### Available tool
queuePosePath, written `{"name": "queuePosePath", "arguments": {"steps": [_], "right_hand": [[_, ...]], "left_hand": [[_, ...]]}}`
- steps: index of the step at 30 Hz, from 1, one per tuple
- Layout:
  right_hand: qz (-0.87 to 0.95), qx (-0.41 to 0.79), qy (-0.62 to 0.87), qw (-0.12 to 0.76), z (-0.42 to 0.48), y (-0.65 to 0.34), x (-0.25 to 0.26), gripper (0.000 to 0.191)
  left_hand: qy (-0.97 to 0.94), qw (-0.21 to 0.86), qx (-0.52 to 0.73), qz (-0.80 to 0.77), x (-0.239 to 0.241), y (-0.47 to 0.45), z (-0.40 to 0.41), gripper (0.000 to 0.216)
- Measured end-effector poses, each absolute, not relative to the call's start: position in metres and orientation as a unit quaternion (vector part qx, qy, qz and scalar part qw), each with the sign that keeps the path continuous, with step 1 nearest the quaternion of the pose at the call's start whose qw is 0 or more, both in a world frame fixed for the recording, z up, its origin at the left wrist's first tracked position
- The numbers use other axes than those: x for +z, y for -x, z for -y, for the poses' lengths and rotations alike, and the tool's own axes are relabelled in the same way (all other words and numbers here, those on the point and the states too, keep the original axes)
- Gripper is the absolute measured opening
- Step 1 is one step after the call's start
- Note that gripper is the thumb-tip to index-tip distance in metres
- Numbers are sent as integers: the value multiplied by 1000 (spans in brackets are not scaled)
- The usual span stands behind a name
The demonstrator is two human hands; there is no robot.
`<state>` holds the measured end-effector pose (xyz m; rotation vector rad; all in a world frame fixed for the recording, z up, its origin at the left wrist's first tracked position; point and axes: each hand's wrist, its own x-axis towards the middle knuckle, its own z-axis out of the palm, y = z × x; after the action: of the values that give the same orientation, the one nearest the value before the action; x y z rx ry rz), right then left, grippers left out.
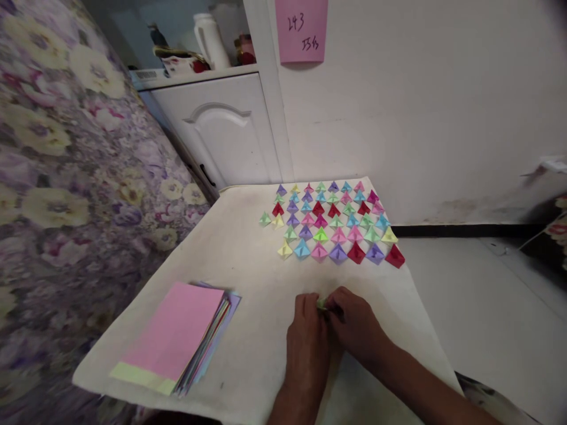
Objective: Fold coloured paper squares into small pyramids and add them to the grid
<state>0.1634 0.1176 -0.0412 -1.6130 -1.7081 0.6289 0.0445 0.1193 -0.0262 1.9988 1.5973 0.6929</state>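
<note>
Near the front of the table, my left hand and my right hand meet over a small piece of light green paper. Fingers of both hands are closed on it, and they hide most of its shape. Just beyond them stand rows of small folded paper pieces in many colours, among them a purple one, a dark red one and a pale yellow one. To the left of my hands lies a stack of coloured paper with a pink sheet on top.
The cream-covered table stands against a white wall and a white cabinet. A floral curtain hangs along the left side. A pink note is on the wall, and a white jug stands on the shelf.
</note>
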Motion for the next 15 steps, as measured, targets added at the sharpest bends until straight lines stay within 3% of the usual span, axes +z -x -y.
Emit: {"name": "queuePosePath", "arguments": {"steps": [9,15], "right_hand": [[697,220,609,309,-116,-171,-39,16],[707,225,610,278,-115,-171,-32,15]], "left_hand": [[-750,309,276,-515,-18,-32,-125,23],[-771,254,207,-547,-17,-30,-123,23]]}}
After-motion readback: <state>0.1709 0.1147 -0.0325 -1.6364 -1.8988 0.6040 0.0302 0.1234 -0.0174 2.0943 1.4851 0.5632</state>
